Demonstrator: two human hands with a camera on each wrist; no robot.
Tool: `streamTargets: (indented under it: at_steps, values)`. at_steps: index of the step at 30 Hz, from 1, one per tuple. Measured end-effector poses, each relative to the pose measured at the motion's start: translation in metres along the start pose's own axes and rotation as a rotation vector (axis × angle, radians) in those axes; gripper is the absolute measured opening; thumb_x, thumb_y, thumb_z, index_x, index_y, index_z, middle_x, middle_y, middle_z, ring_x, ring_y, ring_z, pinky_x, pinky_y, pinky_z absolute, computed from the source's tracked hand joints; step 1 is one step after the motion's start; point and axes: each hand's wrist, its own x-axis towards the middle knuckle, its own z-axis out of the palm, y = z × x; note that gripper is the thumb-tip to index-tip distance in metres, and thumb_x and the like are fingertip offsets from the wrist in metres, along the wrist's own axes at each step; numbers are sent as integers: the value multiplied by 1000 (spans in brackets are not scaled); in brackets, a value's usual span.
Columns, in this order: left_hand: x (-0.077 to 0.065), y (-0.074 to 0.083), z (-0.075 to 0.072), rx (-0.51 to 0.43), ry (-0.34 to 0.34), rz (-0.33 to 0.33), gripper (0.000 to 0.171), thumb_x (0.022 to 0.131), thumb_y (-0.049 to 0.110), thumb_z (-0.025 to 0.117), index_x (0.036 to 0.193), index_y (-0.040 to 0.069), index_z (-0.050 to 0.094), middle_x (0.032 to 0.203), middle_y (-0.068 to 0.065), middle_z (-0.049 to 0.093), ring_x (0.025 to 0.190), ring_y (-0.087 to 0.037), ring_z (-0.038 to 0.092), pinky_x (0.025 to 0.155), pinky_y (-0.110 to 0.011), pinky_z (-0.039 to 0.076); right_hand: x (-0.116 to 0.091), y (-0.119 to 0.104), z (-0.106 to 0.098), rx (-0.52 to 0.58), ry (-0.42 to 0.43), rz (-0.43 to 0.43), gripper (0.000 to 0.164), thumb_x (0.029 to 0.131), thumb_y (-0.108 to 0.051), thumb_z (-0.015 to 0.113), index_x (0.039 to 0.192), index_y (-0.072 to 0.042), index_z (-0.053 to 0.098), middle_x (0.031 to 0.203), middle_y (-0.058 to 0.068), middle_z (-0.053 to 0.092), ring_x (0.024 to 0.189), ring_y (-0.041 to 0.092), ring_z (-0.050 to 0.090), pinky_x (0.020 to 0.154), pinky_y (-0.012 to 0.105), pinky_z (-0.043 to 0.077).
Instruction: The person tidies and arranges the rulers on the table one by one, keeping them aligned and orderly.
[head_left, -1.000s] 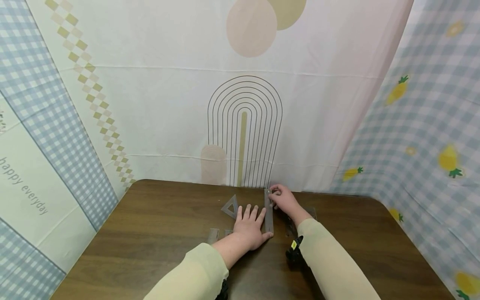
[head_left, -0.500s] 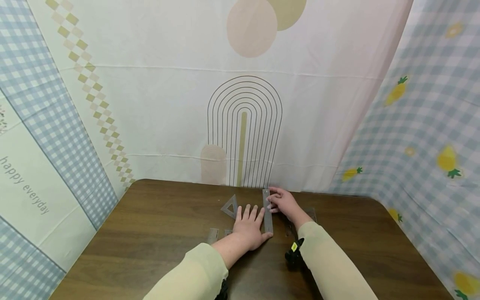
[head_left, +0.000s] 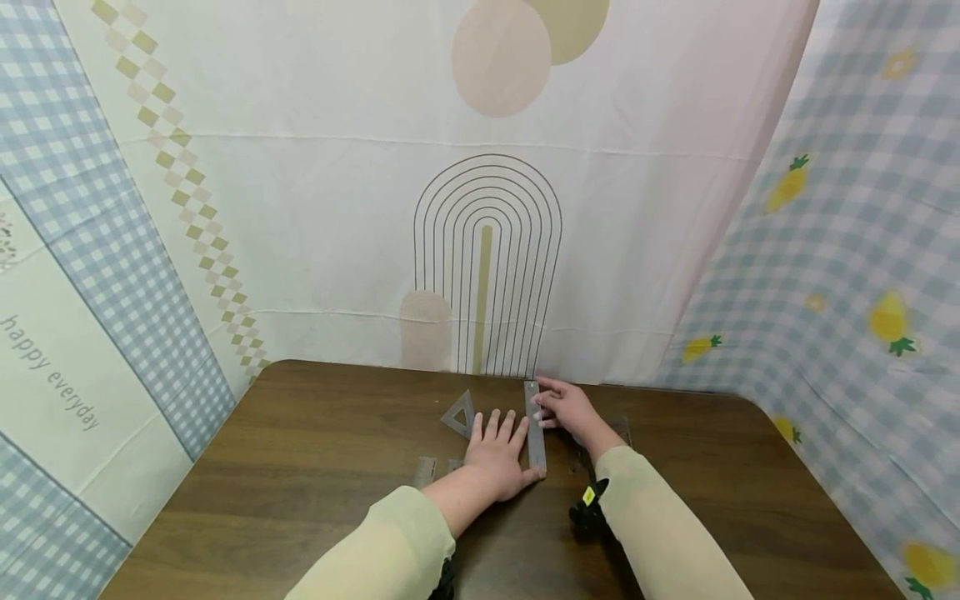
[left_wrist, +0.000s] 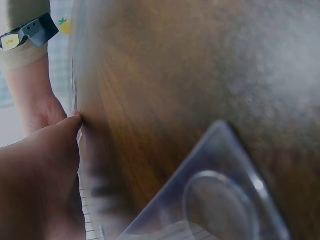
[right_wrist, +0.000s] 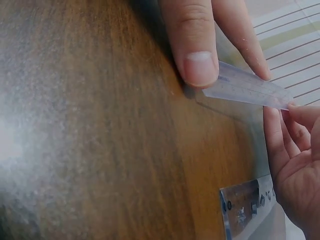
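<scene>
A clear ruler (head_left: 535, 427) lies lengthwise on the brown table between the two hands. The left hand (head_left: 495, 458) rests palm down with its fingers spread, its index fingertip beside the ruler and its thumb touching the near end. Near the far end, the right hand (head_left: 566, 410) pinches the ruler with curled fingers while its index finger points past the end. In the right wrist view, a thumb (right_wrist: 200, 65) covers one end of the ruler (right_wrist: 245, 87). A clear set square (head_left: 459, 414) lies left of the left fingers; its corner (left_wrist: 220, 150) looms large in the left wrist view.
Two small clear pieces, one of them a short strip (head_left: 426, 471), lie behind the left wrist, partly hidden. Another clear sheet-like piece (head_left: 622, 429) sits under the right forearm. A patterned cloth (head_left: 337, 250) hangs along the table's far edge.
The ruler's far end has swung slightly left, and the right fingers have shifted a little toward the near side, with the index finger now straighter. The left hand stays almost still.
</scene>
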Motion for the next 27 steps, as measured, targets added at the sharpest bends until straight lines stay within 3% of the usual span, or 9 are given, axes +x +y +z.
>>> streamTargets:
  at_steps: [11,18,27]
  values:
    - [4,-6,7,14,-23,23,97,85,85,31,161,29,9,167,0,8,152,-27,3,119,-54,-1,-6,2,3,42,10,29,48,104,-12,51,151,-10,43,120,15,66,85,18,67,72,32,59]
    - [-5,-7,-1,7,-17,43,96,86,84,31,161,28,11,167,-2,10,152,-27,5,119,-54,1,-13,2,2,50,-22,-6,50,104,-11,50,152,-6,39,121,16,65,84,18,67,72,32,59]
    - [-17,-9,-3,-9,18,72,98,86,84,33,161,25,15,166,-4,13,152,-30,8,119,-56,3,-19,2,8,72,-9,2,47,104,-9,50,151,-9,43,119,15,66,82,18,67,72,33,59]
